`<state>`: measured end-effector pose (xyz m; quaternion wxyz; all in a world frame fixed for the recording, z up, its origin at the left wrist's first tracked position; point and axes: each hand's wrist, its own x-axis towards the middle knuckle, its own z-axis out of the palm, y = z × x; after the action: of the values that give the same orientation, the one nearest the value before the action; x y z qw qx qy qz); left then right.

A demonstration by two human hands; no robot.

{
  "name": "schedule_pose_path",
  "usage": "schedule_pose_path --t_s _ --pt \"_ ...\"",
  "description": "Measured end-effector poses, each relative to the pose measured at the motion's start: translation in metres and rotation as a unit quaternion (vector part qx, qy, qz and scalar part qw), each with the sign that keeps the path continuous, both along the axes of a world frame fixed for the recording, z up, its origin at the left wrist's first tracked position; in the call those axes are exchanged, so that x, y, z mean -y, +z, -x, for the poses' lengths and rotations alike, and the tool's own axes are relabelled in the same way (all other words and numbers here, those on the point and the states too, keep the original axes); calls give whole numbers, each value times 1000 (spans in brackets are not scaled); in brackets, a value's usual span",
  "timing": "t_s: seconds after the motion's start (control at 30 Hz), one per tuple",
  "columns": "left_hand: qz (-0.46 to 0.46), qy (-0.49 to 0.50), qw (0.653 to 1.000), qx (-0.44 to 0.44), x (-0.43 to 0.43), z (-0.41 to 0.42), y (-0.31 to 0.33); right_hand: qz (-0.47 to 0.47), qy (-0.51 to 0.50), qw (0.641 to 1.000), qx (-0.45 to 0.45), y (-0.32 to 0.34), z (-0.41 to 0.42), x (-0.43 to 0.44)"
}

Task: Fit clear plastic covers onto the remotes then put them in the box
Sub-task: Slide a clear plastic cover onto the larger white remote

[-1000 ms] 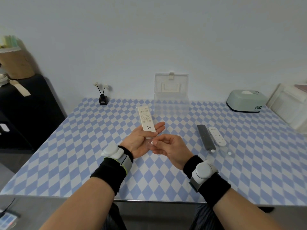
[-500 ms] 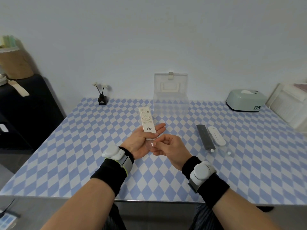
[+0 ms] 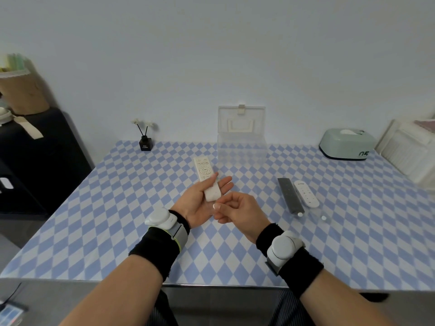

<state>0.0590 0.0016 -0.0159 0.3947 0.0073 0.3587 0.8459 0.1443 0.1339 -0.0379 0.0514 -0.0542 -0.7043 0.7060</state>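
Observation:
My left hand [image 3: 200,203] holds a white remote [image 3: 205,171] over the table's middle, buttons up, thumb laid across it. My right hand [image 3: 237,210] pinches a clear plastic cover [image 3: 213,192] that wraps the remote's near end. The cover is hard to see. A dark remote [image 3: 290,195] and a small white remote [image 3: 306,192] lie side by side on the table to the right. A clear box [image 3: 242,152] with its lid raised stands at the back, just beyond the held remote.
The table wears a blue and white diamond cloth [image 3: 117,208]. A reed diffuser [image 3: 146,143] stands back left, a mint tissue box [image 3: 347,143] back right. Two small white caps or clear covers [image 3: 323,218] lie near the remotes. A black cabinet [image 3: 28,161] is at the left.
My left thumb has shifted up across the remote. The cover now shows over the remote's near end, and my right hand has drawn slightly toward me.

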Motion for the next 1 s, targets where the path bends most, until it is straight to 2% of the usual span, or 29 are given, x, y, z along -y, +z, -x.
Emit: schedule_pose_path --t_s 0.1,0.27,0.5,0.63,0.7,0.77,0.9,0.93,1.0 --pt "58 45 997 19 -3 4 -5 -24 2 1000 -1 1 -4 3" --pt "159 43 985 -53 -1 -3 -8 -48 -20 998 20 1 -9 6" --pt "210 73 968 -121 -2 -17 -6 -209 -41 976 53 8 -21 4" --pt "280 67 938 -191 -14 -23 -5 -250 -86 963 44 15 -30 -12" --pt "314 49 921 -227 -24 -26 -4 -312 -126 941 41 17 -28 -33" --pt "364 30 886 -288 -37 -25 -3 -394 -159 903 67 18 -25 -63" --pt "465 -30 785 -408 -62 -21 3 -517 -178 821 165 9 -15 -118" --pt "484 -42 757 -436 -69 -17 5 -534 -179 805 188 6 -11 -130" --pt "533 -57 674 -508 -77 -14 7 -548 -173 788 222 -1 -7 -145"
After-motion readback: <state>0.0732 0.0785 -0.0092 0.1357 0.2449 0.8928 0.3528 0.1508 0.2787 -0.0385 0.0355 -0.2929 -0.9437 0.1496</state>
